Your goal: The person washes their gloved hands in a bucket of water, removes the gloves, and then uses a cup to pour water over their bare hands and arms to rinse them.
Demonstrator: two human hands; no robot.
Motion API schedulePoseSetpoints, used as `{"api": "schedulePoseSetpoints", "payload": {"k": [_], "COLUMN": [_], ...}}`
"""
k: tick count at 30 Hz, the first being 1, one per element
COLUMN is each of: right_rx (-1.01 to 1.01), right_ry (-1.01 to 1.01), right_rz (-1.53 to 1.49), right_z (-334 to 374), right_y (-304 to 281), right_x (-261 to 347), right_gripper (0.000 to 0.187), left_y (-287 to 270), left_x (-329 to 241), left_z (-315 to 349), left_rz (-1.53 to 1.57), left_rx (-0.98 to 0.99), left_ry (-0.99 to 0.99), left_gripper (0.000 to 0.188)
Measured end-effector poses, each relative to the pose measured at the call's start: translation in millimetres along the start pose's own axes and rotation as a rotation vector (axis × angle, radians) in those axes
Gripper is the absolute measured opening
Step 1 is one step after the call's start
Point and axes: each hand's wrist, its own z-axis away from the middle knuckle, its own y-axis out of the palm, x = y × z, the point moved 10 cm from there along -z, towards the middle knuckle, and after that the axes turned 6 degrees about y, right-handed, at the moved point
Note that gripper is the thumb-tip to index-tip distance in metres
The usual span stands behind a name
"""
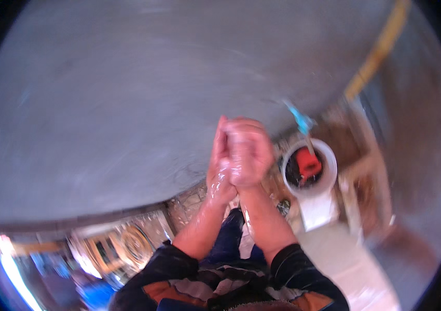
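Observation:
In front of my body my two wet hands are clasped together, with wet streaks on both wrists. My left hand (218, 173) is partly hidden behind the right one. My right hand (251, 155) lies over it with curled fingers, somewhat smeared by motion. Whether anything small sits between the palms is hidden. Right of the hands stands a white bucket (330, 159), with something red (308, 165) lying in its dark contents. Above the bucket is a tap with a light blue handle (302, 120), apart from both hands.
A grey wall (101, 109) fills the far side. A yellow strip or pipe (379, 49) runs down it at upper right. A pale slab (342, 259) lies below the bucket. Wooden pieces (122, 243) and a blue object (96, 294) are at lower left, blurred.

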Motion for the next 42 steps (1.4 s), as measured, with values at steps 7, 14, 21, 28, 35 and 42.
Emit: {"api": "schedulePoseSetpoints", "payload": {"k": [7, 14, 21, 28, 35, 42], "right_rx": [0.557, 1.12, 1.791, 2.558, 2.725, 3.029], "right_ry": [0.294, 0.413, 0.97, 0.438, 0.352, 0.082], "right_rz": [-0.147, -0.342, 0.104, 0.96, 1.31, 1.087], "right_z": [109, 278, 478, 530, 482, 537], "right_y": [177, 316, 366, 208, 126, 193], "right_x": [30, 1, -70, -243, -350, -355], "right_gripper": [0.069, 0.042, 0.024, 0.035, 0.034, 0.032], "left_y": [-35, -151, -266, -373, -214, -130], "left_x": [-188, -267, -252, -118, -15, 71], "left_z": [61, 243, 421, 677, 872, 861], "left_rz": [-0.843, -0.99, -1.206, -1.087, -0.571, 0.401], "left_rx": [-0.064, -0.362, -0.586, -1.183, -1.984, -2.372], "left_ry": [0.499, 0.538, 0.054, -0.884, -1.093, -0.648], "left_gripper": [0.048, 0.024, 0.027, 0.019, 0.04, 0.057]}}
